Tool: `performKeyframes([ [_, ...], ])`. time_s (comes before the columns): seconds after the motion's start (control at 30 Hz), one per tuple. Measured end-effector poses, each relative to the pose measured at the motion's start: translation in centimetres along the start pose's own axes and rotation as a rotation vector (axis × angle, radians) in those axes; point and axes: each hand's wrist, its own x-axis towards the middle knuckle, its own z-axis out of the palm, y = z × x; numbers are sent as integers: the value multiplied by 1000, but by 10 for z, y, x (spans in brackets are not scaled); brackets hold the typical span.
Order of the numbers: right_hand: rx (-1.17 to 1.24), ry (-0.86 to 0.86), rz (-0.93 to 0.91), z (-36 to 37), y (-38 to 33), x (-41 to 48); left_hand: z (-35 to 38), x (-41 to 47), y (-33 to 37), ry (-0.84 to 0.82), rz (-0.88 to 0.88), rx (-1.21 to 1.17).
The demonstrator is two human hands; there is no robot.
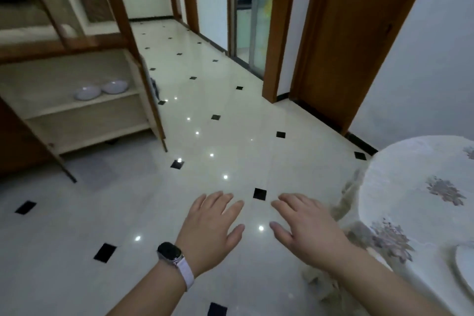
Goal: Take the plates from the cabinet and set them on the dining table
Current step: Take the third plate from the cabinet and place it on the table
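Glossy white tiles with small black diamond insets cover the floor (218, 136), and both bare hands are stretched out above it, palms down. The left hand (210, 231) has its fingers spread and flat, it holds nothing, and a smartwatch (171, 254) with a pale strap sits on its wrist. The right hand (305, 228) is also flat and empty, fingers slightly apart, just beside the left one with a narrow gap between the thumbs.

On the far left stands the wooden cabinet (77, 110) with its lower door (154, 100) swung open toward the room. On its upper light shelf two white plates (101, 89) lie side by side, touching or almost touching; they look upside down, but the blur makes this hard to tell. The shelf under them shows nothing.

On the near right is the round dining table (415, 187), covered with a white cloth printed with purple-grey flowers. One white plate (464, 267) lies on it at the near right edge of the view, partly cut off. The right forearm passes just beside the hanging edge of the cloth.

Between the cabinet and the table the floor is open, with small ceiling light reflections on it. Farther away are brown wooden door frames (279, 33), a glass sliding door (252, 13) and a pale wall.
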Motion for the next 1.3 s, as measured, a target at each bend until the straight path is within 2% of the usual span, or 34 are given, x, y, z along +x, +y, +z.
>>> performKeyframes([
  [0.3,51,-22,-337,25,-92,88,-30,-73,-82,70,-316,82],
  [0.5,116,-30,-491,47,-130,148,-39,-86,-127,51,-456,156],
  [0.8,154,-61,-569,67,-127,278,-34,4,-199,-12,-520,206],
  [1.03,167,-63,-580,66,-104,392,-39,90,-255,53,-612,215],
  [1.3,230,-136,-630,68,-134,469,-50,107,-313,93,-737,268],
])
